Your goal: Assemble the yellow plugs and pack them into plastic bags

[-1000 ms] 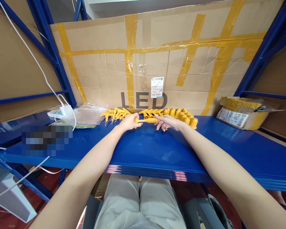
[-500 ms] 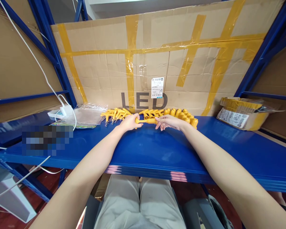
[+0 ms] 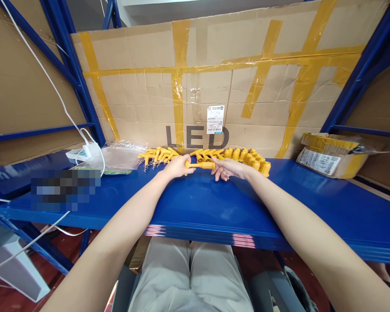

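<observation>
Between my hands, over the blue shelf, a yellow part with a twisted shaft (image 3: pixel 199 165) lies level. My left hand (image 3: pixel 178 167) is closed round its knobbed left end. At its wider right end, my right hand (image 3: pixel 225 168) pinches it between thumb and fingers, the other fingers curled loosely below. Behind my left hand lies a row of yellow handles with metal corkscrew spirals (image 3: pixel 154 157). More yellow pieces (image 3: pixel 206 154) lie behind the held part. Upright yellow cylindrical pieces (image 3: pixel 255 160) stand in rows behind my right hand.
A large taped cardboard sheet (image 3: pixel 143 99) closes off the back of the blue shelf (image 3: pixel 211 208). On the right stands a small taped box (image 3: pixel 331 156). Plastic bags (image 3: pixel 120 157), a white adapter (image 3: pixel 91 151) with cables and a blurred dark object (image 3: pixel 65 186) are on the left.
The fingers of my right hand have shifted slightly at the right end of the yellow part. My left hand keeps its hold, and the view has moved a little.
</observation>
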`<state>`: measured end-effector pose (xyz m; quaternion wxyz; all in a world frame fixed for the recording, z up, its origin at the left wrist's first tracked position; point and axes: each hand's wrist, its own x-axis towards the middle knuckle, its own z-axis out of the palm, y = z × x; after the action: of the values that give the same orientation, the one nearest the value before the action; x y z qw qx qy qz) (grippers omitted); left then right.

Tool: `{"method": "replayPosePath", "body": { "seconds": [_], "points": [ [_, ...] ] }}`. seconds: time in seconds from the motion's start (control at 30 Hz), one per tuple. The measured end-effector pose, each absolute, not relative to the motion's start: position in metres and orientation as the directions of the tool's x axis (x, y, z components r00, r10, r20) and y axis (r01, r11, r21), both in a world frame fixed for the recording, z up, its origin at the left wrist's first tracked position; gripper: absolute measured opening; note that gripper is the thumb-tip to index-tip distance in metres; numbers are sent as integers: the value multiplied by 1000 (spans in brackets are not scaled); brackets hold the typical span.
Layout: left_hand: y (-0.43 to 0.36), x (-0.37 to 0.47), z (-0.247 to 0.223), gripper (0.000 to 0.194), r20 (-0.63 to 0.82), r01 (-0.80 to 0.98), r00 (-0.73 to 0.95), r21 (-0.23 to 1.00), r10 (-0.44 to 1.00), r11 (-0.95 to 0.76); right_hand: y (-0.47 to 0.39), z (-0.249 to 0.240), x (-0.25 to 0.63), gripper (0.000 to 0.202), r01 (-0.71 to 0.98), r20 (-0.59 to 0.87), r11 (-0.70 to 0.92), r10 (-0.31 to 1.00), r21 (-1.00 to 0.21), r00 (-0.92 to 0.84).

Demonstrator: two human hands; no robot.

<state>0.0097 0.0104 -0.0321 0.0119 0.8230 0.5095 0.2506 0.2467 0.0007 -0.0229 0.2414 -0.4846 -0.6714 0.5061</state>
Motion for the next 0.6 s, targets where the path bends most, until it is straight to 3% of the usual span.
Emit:
{"method": "replayPosePath", "body": {
  "seconds": [0.13, 0.2, 0.27, 0.4, 0.6],
  "points": [
    [10, 10, -32, 32, 398, 839, 349, 271, 848, -472, -2, -20, 247, 59, 400, -217, -35, 882, -916, -419],
    [10, 10, -32, 31, 400, 835, 352, 274, 846, -476, -6, -17, 248, 49, 377, -215, -46, 881, -925, -421],
    [10, 10, -32, 30, 403, 828, 356, 283, 843, -484, -10, -15, 249, 35, 347, -164, -9, 892, -938, -421],
    [11, 10, -32, 29, 417, 821, 355, 289, 837, -493, -12, -15, 251, 34, 342, -65, 89, 908, -935, -414],
    [10, 10, -32, 29, 414, 824, 363, 274, 835, -495, -8, -17, 252, 27, 373, -72, 110, 894, -921, -442]
  ]
}}
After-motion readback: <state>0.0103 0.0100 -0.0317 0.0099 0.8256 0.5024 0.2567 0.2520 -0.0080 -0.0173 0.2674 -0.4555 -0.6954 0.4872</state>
